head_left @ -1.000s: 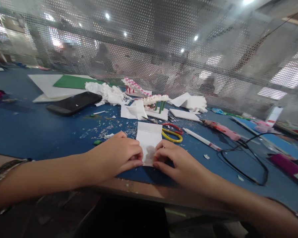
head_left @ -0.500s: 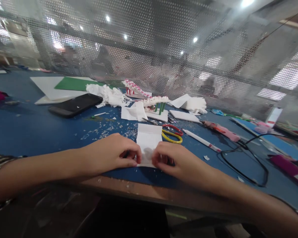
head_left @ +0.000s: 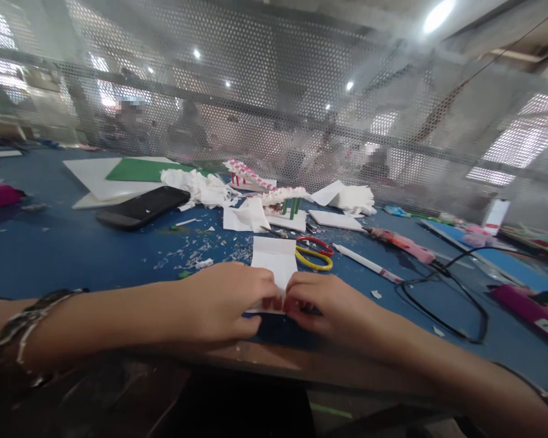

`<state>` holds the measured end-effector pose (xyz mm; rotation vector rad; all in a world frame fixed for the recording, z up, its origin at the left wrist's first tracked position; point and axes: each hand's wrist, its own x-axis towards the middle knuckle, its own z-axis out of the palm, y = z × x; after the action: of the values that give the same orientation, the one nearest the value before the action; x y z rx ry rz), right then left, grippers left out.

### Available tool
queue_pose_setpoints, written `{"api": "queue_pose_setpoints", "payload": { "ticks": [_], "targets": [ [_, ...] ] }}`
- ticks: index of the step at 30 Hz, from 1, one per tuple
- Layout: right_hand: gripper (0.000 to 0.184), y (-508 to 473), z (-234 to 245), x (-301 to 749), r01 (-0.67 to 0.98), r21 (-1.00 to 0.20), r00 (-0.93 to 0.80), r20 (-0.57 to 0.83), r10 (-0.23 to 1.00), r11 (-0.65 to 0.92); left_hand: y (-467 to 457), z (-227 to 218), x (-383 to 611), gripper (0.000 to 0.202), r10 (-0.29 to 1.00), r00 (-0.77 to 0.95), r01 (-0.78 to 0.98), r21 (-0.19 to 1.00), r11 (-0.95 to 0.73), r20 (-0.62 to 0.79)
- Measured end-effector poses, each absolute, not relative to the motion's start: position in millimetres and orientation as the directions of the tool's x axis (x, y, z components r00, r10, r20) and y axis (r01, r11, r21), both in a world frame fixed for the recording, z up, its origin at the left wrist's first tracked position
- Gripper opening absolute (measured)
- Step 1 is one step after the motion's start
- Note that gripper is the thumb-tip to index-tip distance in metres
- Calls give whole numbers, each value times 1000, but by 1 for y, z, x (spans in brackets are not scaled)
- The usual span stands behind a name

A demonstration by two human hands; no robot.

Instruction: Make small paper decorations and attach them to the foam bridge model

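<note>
A white strip of folded paper [head_left: 274, 258] lies on the blue table mat [head_left: 73, 249] just in front of me. My left hand [head_left: 226, 298] and my right hand [head_left: 326, 301] meet at its near end, fingertips pinched on the paper's edge and touching each other. Both hands cover the near part of the strip. A bracelet [head_left: 25, 322] sits on my left wrist.
Red and yellow scissors [head_left: 315, 252] lie right of the paper, then a white pen [head_left: 365, 263] and a black cable [head_left: 442, 292]. A black phone [head_left: 141, 207], white paper scraps [head_left: 201, 182], paper models [head_left: 278, 198], a green sheet [head_left: 137, 170]. A perforated screen [head_left: 274, 109] stands behind.
My hands have come together at the near end of the paper until their fingertips touch. More of the strip is now covered.
</note>
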<state>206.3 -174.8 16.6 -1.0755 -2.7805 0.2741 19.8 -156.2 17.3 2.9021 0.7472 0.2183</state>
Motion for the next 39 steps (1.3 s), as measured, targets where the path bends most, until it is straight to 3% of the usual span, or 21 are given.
{"api": "queue_pose_setpoints", "payload": {
  "ticks": [2,4,9,15,26,34,39],
  "targets": [
    [14,-179,16,203,709,-109,-696,52,716,697,-158,18,27,8,517,851,503,132,-854,98],
    [15,-181,15,201,739,-60,-670,30,741,671,-158,18,34,16,561,821,555,86,-827,106],
    [10,-179,14,204,742,-142,-656,50,753,656,-157,14,41,21,607,785,600,91,-795,129],
    [10,-174,12,213,646,-278,-708,130,694,711,-162,12,39,17,518,841,515,66,-855,155],
    [11,-177,4,211,628,-202,-720,214,660,751,-159,3,19,15,525,834,484,231,-844,170],
    [9,-179,10,209,708,-281,-630,164,759,648,-155,16,6,22,534,836,502,215,-837,128],
    [10,-169,31,202,713,-326,-601,170,781,620,-153,28,21,40,510,826,499,112,-860,238]
  ]
}}
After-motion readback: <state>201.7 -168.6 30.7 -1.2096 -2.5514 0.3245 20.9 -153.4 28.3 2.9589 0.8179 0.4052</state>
